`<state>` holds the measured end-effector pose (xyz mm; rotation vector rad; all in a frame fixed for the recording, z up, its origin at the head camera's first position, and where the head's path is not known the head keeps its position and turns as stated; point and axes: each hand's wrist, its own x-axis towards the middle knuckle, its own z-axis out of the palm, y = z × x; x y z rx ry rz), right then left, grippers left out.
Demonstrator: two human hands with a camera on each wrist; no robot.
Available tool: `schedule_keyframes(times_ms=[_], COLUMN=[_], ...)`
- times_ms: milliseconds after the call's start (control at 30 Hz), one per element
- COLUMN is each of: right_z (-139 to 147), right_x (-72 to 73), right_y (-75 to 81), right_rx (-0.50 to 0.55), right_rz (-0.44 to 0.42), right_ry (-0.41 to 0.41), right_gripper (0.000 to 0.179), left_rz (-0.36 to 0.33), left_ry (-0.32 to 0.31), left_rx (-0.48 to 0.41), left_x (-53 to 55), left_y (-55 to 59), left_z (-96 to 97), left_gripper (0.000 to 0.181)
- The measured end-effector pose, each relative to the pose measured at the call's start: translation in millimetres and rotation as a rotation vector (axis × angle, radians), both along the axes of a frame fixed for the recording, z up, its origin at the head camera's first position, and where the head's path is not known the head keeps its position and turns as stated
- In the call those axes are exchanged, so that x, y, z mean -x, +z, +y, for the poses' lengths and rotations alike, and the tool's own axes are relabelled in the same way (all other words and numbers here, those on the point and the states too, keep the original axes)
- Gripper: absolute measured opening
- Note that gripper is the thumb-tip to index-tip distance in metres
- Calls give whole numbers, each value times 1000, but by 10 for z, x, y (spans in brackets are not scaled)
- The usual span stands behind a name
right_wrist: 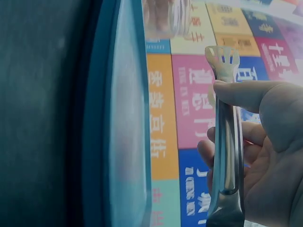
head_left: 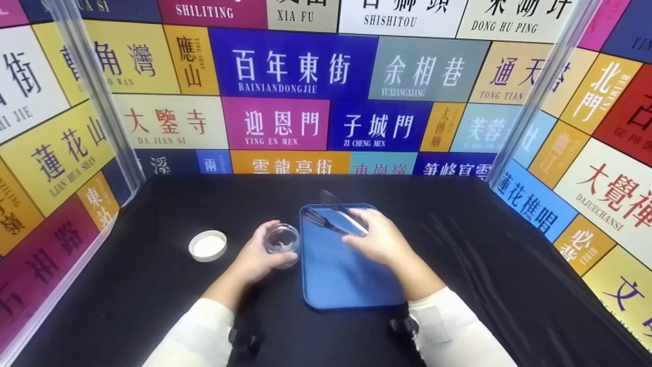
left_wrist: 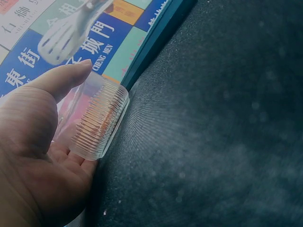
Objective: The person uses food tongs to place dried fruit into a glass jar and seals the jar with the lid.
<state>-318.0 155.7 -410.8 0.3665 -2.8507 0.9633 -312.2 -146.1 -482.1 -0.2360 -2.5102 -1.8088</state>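
Observation:
My left hand [head_left: 254, 257] grips a clear jar [head_left: 281, 235], thumb and fingers on either side of it, just left of the tray. The jar has no lid on; in the left wrist view its ribbed side [left_wrist: 102, 120] shows. A small pale bit seems to lie inside, too blurred to name. Over the blue tray [head_left: 338, 285], my right hand [head_left: 383, 238] holds metal tongs [right_wrist: 229, 156] between thumb and fingers. Their slotted tips stand apart and point towards the far left, with nothing seen between them.
A round white lid [head_left: 208, 245] lies on the black tablecloth [head_left: 153, 300] left of the jar. Clear upright posts [head_left: 527, 97] stand at both back corners. Behind the table rise walls [head_left: 290, 61] covered in coloured street-name panels.

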Motion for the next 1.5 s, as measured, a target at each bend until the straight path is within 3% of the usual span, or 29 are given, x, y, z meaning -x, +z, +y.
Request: schedule_keyframes(times_ms=[567,900,1133,1500], right_z=[701,1147,1353,1692], right_x=[317,391,435,479], right_y=[-136,-159,-213,-376], right_rx=[63,55,52,90], right_rz=[-48,-101,-144,-180], right_ry=[-200,-325,-340,-282], right_gripper=[76,78,81,80], left_rz=[-5,-8,-10,-5], left_ry=[5,8,3,3], left_rx=[2,-6,-9,-11], left_x=[-16,-34,-40,-13], left_y=[-2,7,17,-2], left_z=[31,20,4,4], left_gripper=[95,95,95,96])
